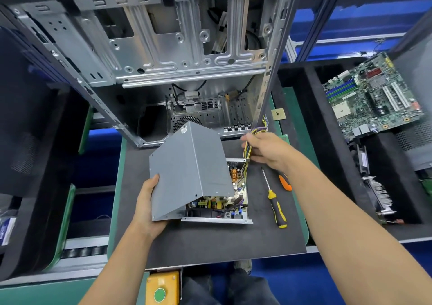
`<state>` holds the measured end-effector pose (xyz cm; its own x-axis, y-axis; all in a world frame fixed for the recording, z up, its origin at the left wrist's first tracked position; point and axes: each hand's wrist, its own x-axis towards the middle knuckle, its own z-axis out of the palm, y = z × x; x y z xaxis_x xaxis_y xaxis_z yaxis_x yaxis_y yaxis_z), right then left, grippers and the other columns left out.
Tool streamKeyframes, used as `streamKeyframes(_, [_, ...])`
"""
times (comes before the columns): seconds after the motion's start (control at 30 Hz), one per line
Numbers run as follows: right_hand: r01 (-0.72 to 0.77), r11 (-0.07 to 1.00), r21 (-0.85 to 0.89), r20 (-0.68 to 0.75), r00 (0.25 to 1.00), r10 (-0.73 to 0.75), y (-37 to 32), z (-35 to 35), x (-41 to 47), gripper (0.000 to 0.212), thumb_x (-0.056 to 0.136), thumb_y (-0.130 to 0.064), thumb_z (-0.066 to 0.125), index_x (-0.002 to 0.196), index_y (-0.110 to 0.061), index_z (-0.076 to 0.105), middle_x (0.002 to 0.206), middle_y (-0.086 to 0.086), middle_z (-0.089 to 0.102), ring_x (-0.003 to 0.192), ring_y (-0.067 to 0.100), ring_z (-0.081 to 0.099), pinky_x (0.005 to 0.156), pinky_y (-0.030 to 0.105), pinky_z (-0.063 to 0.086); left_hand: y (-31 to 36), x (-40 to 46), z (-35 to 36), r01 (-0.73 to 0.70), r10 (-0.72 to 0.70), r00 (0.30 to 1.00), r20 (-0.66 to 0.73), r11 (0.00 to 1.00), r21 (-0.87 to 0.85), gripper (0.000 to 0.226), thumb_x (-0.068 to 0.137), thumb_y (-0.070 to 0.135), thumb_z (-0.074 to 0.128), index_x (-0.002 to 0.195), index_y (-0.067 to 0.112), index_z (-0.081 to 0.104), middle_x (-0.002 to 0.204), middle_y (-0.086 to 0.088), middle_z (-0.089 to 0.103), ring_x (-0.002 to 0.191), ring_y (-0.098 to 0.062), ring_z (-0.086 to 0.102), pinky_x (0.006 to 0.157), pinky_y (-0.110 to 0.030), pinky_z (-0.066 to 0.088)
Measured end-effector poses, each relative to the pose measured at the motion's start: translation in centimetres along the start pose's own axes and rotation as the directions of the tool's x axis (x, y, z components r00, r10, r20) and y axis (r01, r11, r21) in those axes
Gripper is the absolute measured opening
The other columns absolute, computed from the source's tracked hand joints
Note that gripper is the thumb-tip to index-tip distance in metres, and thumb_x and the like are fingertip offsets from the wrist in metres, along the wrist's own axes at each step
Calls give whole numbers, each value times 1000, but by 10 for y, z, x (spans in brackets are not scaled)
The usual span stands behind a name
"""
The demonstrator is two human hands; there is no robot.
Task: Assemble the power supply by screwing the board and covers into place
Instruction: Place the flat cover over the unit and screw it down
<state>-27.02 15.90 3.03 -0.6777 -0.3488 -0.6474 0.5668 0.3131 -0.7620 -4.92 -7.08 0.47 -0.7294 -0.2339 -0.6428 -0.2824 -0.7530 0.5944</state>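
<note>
A person's left hand (149,201) is gripping a tilted grey metal cover (189,173) over the circuit board (219,203), while the right hand (264,150) is clutching a bundle of wires (251,141).

Left hand (149,201) grips (thumb up); right hand (264,150) curled, clutching.

Bright, even overhead light, soft shadows only. Mild glare on the bare metal of the computer case (163,47) at the worktop's far edge. Strong wide-angle bend: straight rails bow toward the picture edges. Centre sharp; the outer margins and forearms go slightly soft.
</note>
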Motion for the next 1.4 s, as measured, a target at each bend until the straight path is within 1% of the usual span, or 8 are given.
streamKeyframes(0.3, [437, 899, -42, -47, 897, -439, 9, 21, -22, 18, 97, -3, 56, 100, -17, 66, 103, 2, 72, 89, 17, 73, 82, 28, 55, 0, 1, -2, 48, -46, 998, -38, 998, 45, 33, 74, 49, 67, 94, 25, 78, 93, -5, 76, 70, -26, 73, 56, -36, 56])
streamKeyframes(0.53, [473, 569, 673, -467, 868, -169, 3, 22, -35, 31, 106, -39, 37, 109, -16, 56, 99, 2, 75, 94, 14, 68, 83, 27, 48, 1, 1, -1, 59, -57, 998, -30, 995, 81, 32, 65, 50, 71, 86, 27, 81, 91, -5, 76, 70, -25, 73, 60, -37, 54])
streamKeyframes(0.73, [688, 548, 476, -628, 702, -336, 18, 34, -57, 12, 104, -12, 42, 116, -15, 42, 105, 11, 71, 104, 26, 69, 92, 40, 55, 0, 0, 0, 52, -48, 998, -40, 992, 111, 31, 67, 51, 69, 84, 28, 81, 91, -5, 76, 70, -25, 73, 60, -36, 52])
streamKeyframes(0.97, [765, 577, -285, -444, 428, -787, 30, 42, -66, 33, 103, -13, 43, 115, -42, 54, 93, -1, 70, 94, 22, 66, 87, 35, 50, 1, -3, 2, 68, -66, 997, -35, 996, 63, 32, 72, 50, 65, 85, 25, 79, 85, -5, 75, 63, -26, 71, 43, -34, 50])
streamKeyframes(1.1, [638, 507, -579, -261, 445, -857, -3, 42, -50, 25, 101, -14, 50, 121, -20, 64, 85, -3, 66, 78, 9, 60, 73, 17, 44, 0, -5, -1, 57, -56, 998, -24, 998, 29, 33, 71, 53, 63, 83, 28, 81, 86, -3, 75, 65, -23, 71, 51, -33, 53])
streamKeyframes(1.2, [436, 555, -709, -99, 717, -690, -35, 41, -24, 31, 99, -15, 51, 129, -20, 57, 88, 5, 65, 84, 27, 58, 76, 36, 50, -3, -5, -2, 42, -42, 999, -16, 998, -37, 34, 75, 52, 62, 88, 28, 81, 90, -2, 75, 71, -22, 72, 59, -34, 55])
streamKeyframes(1.27, [277, 405, -871, 75, 891, -447, -50, 39, -9, 32, 98, -8, 45, 128, -16, 50, 93, 8, 61, 93, 37, 56, 78, 44, 52, -4, -5, -4, 31, -31, 999, -8, 996, -80, 34, 81, 50, 59, 93, 27, 81, 93, -2, 75, 74, -22, 71, 65, -35, 53])
streamKeyframes(1.4, [133, 269, -954, 29, 932, -361, -50, 33, 3, 30, 94, -3, 49, 122, -11, 56, 113, 18, 57, 97, 39, 59, 82, 43, 53, -3, -5, -2, 19, -18, 1000, 15, 996, -83, 35, 83, 50, 58, 95, 26, 81, 94, -2, 75, 75, -21, 71, 67, -34, 51])
